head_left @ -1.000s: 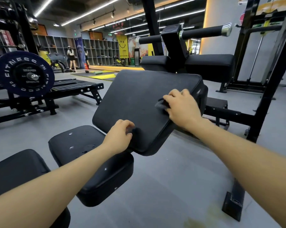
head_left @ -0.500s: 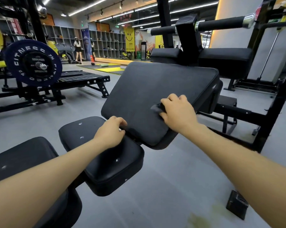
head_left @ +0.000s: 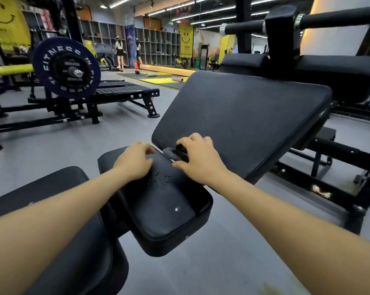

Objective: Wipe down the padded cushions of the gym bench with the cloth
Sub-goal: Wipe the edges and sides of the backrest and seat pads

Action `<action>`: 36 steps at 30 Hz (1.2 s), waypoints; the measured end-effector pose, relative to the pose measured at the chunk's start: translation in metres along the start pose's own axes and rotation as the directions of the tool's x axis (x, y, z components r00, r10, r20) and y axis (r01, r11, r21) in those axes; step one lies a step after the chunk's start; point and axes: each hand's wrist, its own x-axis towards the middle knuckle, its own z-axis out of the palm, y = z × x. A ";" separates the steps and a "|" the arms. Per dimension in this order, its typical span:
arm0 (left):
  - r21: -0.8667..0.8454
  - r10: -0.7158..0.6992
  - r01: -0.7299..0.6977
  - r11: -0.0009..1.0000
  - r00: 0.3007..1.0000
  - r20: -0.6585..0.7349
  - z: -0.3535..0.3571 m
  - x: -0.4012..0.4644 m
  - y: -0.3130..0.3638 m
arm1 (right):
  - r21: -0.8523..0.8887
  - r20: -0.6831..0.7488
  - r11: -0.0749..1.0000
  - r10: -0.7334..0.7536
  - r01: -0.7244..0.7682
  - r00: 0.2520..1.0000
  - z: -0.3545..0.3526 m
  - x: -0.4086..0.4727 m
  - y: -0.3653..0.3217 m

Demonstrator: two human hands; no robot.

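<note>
A large tilted black back pad [head_left: 243, 116] of the gym bench slopes up to the right. Below it lies a smaller black seat cushion [head_left: 167, 207] with scuffs, and a third black cushion [head_left: 58, 201] sits at the lower left. My right hand [head_left: 199, 160] grips a dark grey cloth [head_left: 171, 153] at the lower edge of the back pad, where it meets the seat cushion. My left hand [head_left: 135, 160] rests with curled fingers on the far end of the seat cushion, just left of the cloth.
A black machine frame [head_left: 320, 182] with bars runs along the floor at the right. A padded roller bar [head_left: 337, 18] and another black pad stand behind the bench. At the left stands a plate-loaded machine with a blue weight plate [head_left: 67, 67]. Two people stand far back by the shelves.
My right hand has drawn the cloth down the back pad to its lower edge. My left hand has left the pad's corner and now lies on the seat cushion. The view has shifted closer.
</note>
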 end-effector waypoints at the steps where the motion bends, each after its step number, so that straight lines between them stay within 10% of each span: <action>1: 0.008 -0.023 0.023 1.000 1.000 -0.003 -0.002 -0.001 -0.006 | -0.014 0.071 1.000 -0.022 0.023 0.997 0.006 0.004 -0.004; 7: 0.060 -0.101 0.104 0.993 0.993 -0.057 -0.010 -0.015 -0.040 | -0.141 0.311 0.980 -0.093 0.143 0.946 0.019 0.012 0.005; 36: 0.197 -0.212 0.240 0.951 0.966 -0.149 0.008 -0.031 -0.040 | -0.261 0.270 0.926 -0.202 0.273 0.941 0.069 0.122 -0.015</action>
